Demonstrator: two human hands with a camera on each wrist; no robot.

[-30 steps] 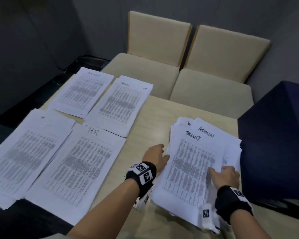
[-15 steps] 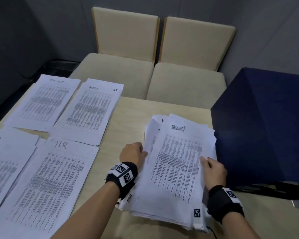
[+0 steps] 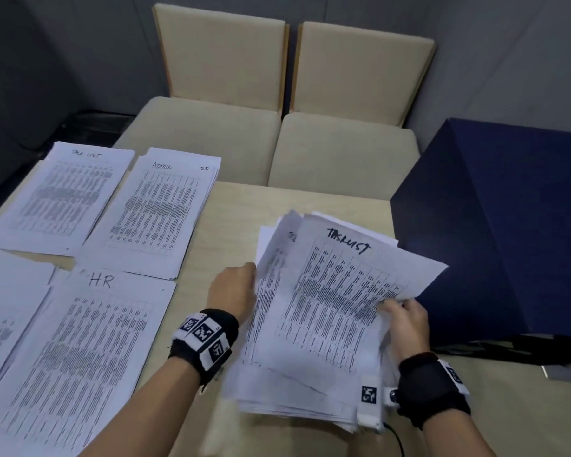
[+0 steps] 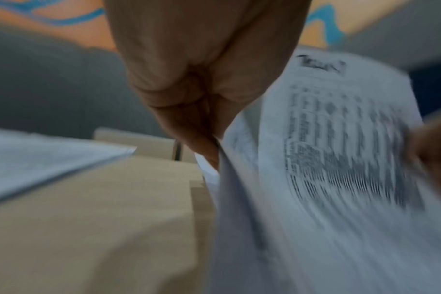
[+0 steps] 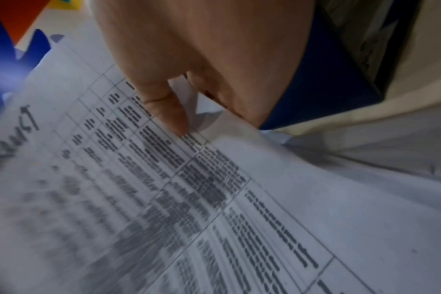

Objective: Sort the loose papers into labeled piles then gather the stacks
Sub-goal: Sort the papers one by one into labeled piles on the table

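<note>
The pale wooden counter (image 3: 297, 206) carries four sorted piles on its left side, the near one headed HR (image 3: 80, 351), the far two headed Admin (image 3: 159, 209) and Task List (image 3: 60, 199). On the right lies the thick unsorted stack (image 3: 310, 384), ragged-edged, beside a dark blue box (image 3: 495, 232). Sorting seems midway: the right hand (image 3: 406, 319) pinches the top sheet (image 3: 350, 285), a printed table marked TASKLIST, lifted and curling, while the left hand (image 3: 234, 288) grips the stack's left edge. Next, I'd judge, that sheet must cross to the far-left pile.
</note>
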